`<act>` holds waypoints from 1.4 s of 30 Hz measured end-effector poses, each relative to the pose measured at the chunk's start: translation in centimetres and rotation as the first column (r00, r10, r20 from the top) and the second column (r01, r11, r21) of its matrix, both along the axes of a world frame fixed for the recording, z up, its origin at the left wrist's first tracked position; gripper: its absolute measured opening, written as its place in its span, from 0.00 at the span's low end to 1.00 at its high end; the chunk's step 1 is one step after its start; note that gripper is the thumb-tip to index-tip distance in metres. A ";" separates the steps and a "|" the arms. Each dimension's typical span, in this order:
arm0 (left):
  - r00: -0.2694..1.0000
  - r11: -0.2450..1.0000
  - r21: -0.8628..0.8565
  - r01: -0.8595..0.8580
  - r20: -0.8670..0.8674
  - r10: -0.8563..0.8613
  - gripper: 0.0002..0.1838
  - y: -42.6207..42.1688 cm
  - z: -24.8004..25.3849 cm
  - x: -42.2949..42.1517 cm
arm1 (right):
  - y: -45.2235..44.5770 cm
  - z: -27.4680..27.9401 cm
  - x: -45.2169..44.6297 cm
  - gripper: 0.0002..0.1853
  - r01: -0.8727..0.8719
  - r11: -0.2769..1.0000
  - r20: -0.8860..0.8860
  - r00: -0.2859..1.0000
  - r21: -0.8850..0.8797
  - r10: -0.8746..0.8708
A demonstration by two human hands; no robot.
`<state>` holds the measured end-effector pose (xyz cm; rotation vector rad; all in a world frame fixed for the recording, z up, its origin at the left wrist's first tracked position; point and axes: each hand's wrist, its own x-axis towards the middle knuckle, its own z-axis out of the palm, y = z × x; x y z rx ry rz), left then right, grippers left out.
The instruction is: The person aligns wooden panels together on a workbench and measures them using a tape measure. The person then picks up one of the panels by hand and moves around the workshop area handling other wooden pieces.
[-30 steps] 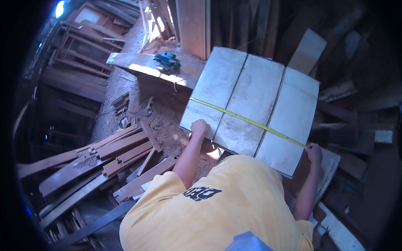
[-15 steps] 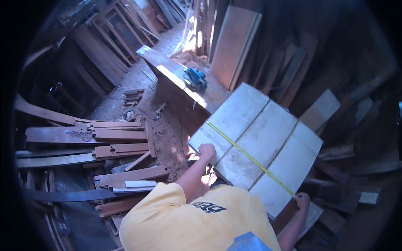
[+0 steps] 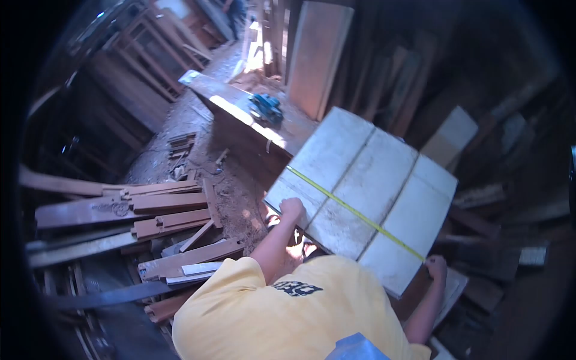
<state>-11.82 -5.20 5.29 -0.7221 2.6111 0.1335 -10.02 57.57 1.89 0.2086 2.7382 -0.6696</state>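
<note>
A white panel (image 3: 390, 162) with two dark seams lies tilted in front of me. A yellow tape measure (image 3: 354, 211) stretches across it, from the far left edge to the right edge. My left hand (image 3: 292, 210) is closed at the panel's near left edge, fingers curled against it and partly hidden. At the right edge, my right hand (image 3: 437, 267) is closed around the end of the tape. Whether a tape case sits inside that hand is hidden.
Behind the panel, a blue power tool (image 3: 266, 109) rests on a wooden bench (image 3: 231, 103). Cut timber pieces (image 3: 171, 204) are stacked to the left. A broad board (image 3: 318, 57) leans upright at the back, and more planks (image 3: 402, 84) stand at the right.
The view has shifted slightly, so the bench and panel appear a little further left and up. Both hands keep their places at the panel's edges, and the tape still lies across it.
</note>
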 end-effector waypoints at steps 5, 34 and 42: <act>0.999 0.999 -0.001 0.032 0.036 -0.032 0.17 0.0 1.3 0.0 | -2.7 4.8 0.0 0.11 0.046 0.998 0.092 0.995 0.040 -0.049; 0.969 0.974 -0.051 0.218 0.126 -0.211 0.27 -1.4 0.5 -1.4 | -3.8 4.3 0.8 0.07 0.279 0.960 0.135 0.950 0.027 -0.280; 0.954 0.960 -0.074 0.269 0.153 -0.256 0.29 -1.7 0.3 -2.0 | -4.2 4.8 1.0 0.06 0.334 0.942 0.141 0.931 0.039 -0.336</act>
